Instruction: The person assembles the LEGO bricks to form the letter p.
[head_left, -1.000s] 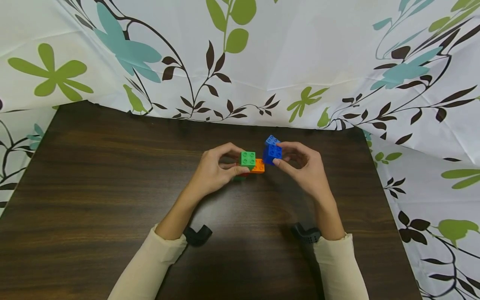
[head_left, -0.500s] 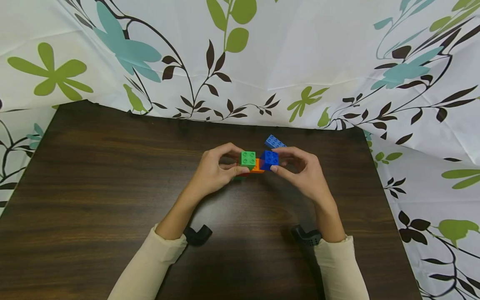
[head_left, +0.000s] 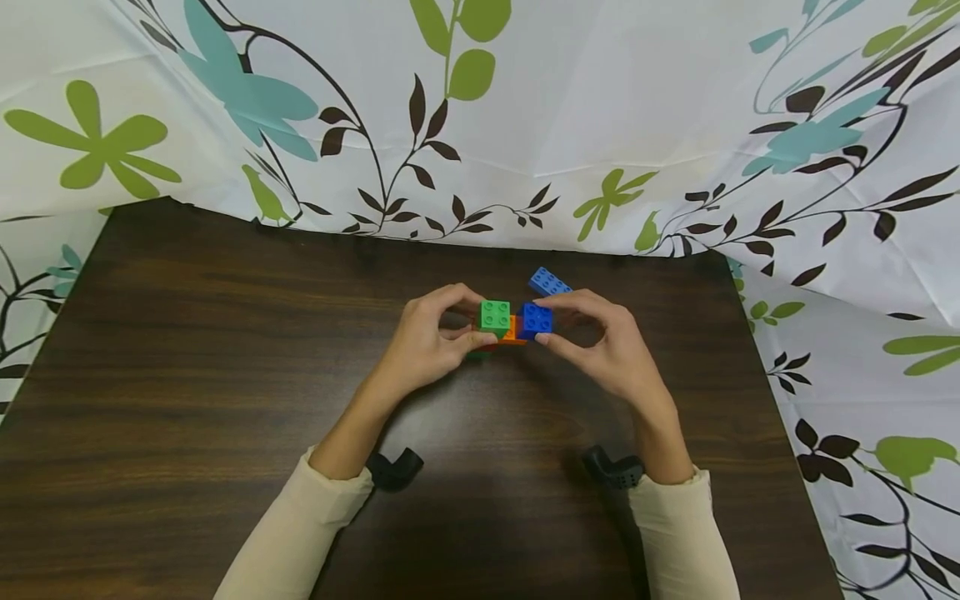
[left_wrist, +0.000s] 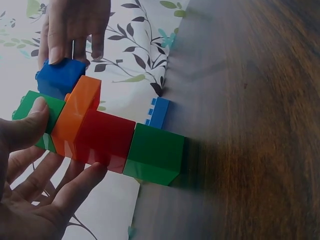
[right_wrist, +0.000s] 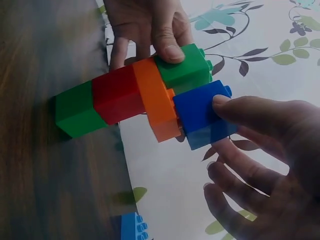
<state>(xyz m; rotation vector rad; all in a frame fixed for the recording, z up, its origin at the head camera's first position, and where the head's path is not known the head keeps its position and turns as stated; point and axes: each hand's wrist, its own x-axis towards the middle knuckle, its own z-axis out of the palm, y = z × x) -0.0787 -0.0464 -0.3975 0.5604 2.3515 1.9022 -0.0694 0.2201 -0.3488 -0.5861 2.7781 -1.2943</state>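
A stack of toy building bricks stands on the table: a green brick [left_wrist: 155, 152] at the bottom, a red brick [left_wrist: 107, 140] above it, then a wider orange brick [right_wrist: 156, 102]. Another green brick [head_left: 495, 317] sits on the orange one's left part. My left hand [head_left: 429, 337] pinches the stack, thumb on the upper green brick and fingers along the far side. Between thumb and fingers, my right hand [head_left: 615, 343] holds a dark blue brick [head_left: 536, 321] over the orange brick's right part. Orange studs still show below it; whether they touch, I cannot tell.
A lighter blue brick [head_left: 550, 281] with several studs lies on the dark wooden table [head_left: 225, 375], just behind the right hand. White cloth [head_left: 600, 108] with a leaf pattern hangs along the table's back edge and sides.
The right hand has moved the dark blue brick leftward, from beside the orange brick to over its right part. The left hand keeps its hold on the stack.
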